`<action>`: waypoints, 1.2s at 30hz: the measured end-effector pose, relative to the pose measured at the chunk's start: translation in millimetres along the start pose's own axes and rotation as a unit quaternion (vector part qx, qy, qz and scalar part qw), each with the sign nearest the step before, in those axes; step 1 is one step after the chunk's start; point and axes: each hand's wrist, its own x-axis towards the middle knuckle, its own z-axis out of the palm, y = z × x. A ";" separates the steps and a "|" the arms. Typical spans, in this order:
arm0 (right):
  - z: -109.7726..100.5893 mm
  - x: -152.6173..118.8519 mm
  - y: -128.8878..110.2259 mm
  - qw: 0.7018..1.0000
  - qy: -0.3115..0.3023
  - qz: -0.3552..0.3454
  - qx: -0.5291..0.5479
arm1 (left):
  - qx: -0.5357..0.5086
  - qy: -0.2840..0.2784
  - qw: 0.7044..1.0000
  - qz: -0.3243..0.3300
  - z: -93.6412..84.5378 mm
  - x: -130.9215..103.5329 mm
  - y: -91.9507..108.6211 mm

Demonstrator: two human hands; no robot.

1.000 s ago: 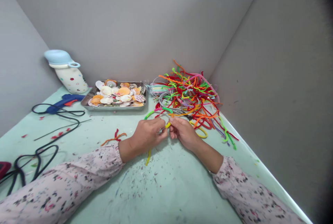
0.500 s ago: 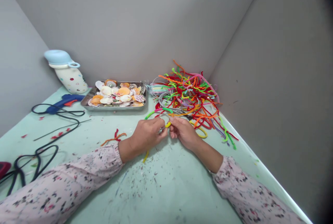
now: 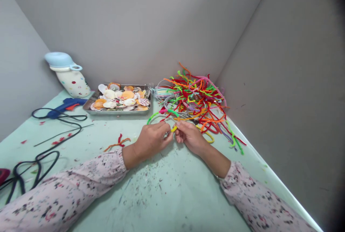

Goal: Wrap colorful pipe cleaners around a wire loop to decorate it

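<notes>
Pipe-cleaner loop (image 3: 173,111), in front and right of the shell tray (image 3: 118,113); its yellow section (image 3: 174,129) slants between left hand (image 3: 151,138) and right hand (image 3: 191,137), both pinching it; the arc bows beyond, neither hand nearer.

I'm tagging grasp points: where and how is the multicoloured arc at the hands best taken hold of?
Probably pinch the multicoloured arc at its pink stretch, from above: that slim curve bows away exposed on the far side, while the left hand and right hand crowd its near side.
</notes>
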 end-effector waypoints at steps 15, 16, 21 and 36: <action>1.5 -1.9 -7.5 0.989 0.074 -0.050 0.116 | -0.127 -0.005 0.978 0.166 -17.5 -7.2 18.8; 1.3 -1.6 -7.3 0.988 0.084 -0.054 0.118 | -0.126 -0.018 0.976 0.178 -17.3 -7.5 19.3; 1.2 -1.3 -6.9 0.984 0.075 -0.079 0.139 | -0.193 -0.082 0.975 0.071 -10.9 -4.2 20.2; 2.3 -0.8 -3.3 0.996 0.013 -0.059 0.068 | -0.477 -0.041 0.812 -0.335 4.8 9.1 2.3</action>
